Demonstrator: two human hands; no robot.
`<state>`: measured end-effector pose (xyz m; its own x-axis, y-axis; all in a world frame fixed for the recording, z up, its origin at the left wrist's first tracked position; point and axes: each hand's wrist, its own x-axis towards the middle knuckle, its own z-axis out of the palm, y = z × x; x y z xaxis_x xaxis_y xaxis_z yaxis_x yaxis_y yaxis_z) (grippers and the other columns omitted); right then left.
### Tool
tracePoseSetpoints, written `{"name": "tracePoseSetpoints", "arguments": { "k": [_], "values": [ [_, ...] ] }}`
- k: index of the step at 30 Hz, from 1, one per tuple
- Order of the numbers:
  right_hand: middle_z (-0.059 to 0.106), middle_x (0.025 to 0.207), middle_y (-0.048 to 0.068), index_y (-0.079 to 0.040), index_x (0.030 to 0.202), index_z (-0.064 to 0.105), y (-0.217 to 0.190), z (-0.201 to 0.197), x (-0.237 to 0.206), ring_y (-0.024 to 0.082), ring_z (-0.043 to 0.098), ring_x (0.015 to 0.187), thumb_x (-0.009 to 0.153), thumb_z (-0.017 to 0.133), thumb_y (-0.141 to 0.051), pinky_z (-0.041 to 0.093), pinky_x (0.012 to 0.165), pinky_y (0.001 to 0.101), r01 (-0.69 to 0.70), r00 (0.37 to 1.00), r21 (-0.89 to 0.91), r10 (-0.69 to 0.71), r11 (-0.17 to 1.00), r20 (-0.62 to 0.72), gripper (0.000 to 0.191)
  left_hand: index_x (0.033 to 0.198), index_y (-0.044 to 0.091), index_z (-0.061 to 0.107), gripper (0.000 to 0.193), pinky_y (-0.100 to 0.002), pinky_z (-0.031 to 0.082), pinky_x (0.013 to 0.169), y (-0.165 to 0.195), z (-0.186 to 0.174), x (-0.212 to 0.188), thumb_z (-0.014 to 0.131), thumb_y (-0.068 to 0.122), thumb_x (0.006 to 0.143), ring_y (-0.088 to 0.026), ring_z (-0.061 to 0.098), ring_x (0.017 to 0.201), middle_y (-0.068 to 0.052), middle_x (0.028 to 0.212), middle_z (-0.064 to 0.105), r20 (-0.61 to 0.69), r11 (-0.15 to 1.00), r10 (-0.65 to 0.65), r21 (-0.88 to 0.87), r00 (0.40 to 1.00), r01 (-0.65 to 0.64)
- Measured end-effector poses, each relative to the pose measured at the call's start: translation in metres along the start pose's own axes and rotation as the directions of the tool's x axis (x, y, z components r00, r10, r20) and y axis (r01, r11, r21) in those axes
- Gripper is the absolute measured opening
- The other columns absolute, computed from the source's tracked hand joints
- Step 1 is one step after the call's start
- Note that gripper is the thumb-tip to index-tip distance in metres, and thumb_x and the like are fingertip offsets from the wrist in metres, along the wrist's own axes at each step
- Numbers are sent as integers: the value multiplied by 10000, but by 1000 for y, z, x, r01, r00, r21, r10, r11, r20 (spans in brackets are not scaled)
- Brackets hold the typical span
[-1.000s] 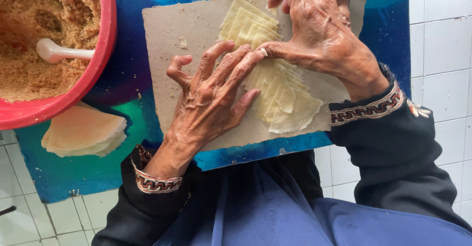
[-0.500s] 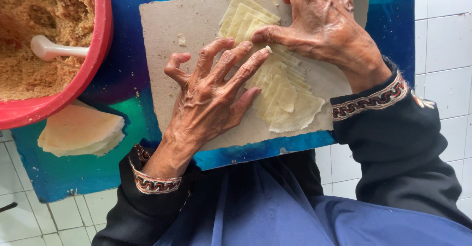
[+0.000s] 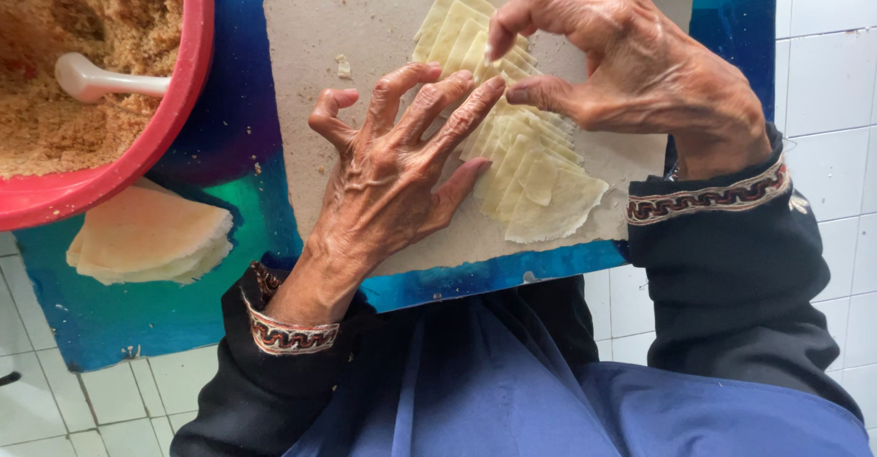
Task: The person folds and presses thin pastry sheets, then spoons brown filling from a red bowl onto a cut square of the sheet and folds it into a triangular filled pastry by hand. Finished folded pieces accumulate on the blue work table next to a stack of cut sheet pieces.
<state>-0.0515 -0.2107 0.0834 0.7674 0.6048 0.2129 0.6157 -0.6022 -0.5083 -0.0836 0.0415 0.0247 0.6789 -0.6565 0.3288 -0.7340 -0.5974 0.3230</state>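
1. Dough sheets, thin, pale yellow and overlapping like fanned cards, lie in a row on a grey board; the row's long axis runs from about 11 o'clock to about 5 o'clock across the board.
2. Left hand: palm down, fingers spread apart, fingertips resting on the middle of the row; nothing is gripped.
3. Right hand: arched over the upper part of the row, forefinger and thumb curved toward each other with a gap between them. The forefinger tip is at the sheets; whether a sheet edge is pinched cannot be told.
4. The two hands nearly meet at mid-row, left fingertips just beside the right thumb.
5. The board sits on a blue tabletop.
6. At 9 o'clock from the left hand, well apart, a second stack of pale dough rounds rests on the blue surface.
7. At 10 o'clock, a red bowl holds brown crumbly filling, with a white spoon lying in it.
8. Both dark sleeves carry patterned cuffs.
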Motion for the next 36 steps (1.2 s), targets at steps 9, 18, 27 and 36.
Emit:
{"name": "tracePoseSetpoints", "arguments": {
  "k": [9, 18, 27, 36],
  "values": [
    [610, 1086, 17, -76, 1064, 697, 7, -1, -31, 225, 568, 1121, 1027, 835, -134, 368, 1129, 456, -162, 987, -205, 162, 965, -18, 155, 1555, 297, 513, 683, -561, 226, 1036, 1, 0, 0, 795, 448, 952, -183, 441, 1405, 52, 1463, 554, -9, 999, 12, 41, 1000, -12],
    [575, 1124, -17, -226, 1052, 790, -16, 4, -48, 316, 376, 1220, 775, 910, -222, 296, 937, 531, -69, 996, -336, 81, 939, 22, 302, 1601, 238, 407, 1149, -596, 224, 1016, 5, -5, 3, 779, 863, 711, -227, 444, 1365, -9, 1417, 532, 25, 1000, 0, -20, 1000, 1],
    [556, 1150, -38, -267, 987, 760, -21, 5, -53, 286, 374, 1268, 886, 879, -277, 264, 958, 558, -15, 999, -509, 31, 860, 23, 156, 1633, 201, 328, 1228, -592, 213, 1035, 6, -7, 4, 814, 829, 697, -207, 448, 1374, 4, 1427, 526, 51, 999, -21, -40, 998, 23],
    [540, 1170, -20, -193, 1042, 715, -13, -11, -64, 215, 447, 1265, 958, 821, -244, 328, 1138, 518, -330, 941, -88, 334, 940, 44, 145, 1627, 190, 328, 1278, -598, 207, 1034, 7, -9, 6, 832, 829, 643, -215, 431, 1372, -10, 1392, 521, 77, 996, -36, -79, 996, 42]
  ]
}}
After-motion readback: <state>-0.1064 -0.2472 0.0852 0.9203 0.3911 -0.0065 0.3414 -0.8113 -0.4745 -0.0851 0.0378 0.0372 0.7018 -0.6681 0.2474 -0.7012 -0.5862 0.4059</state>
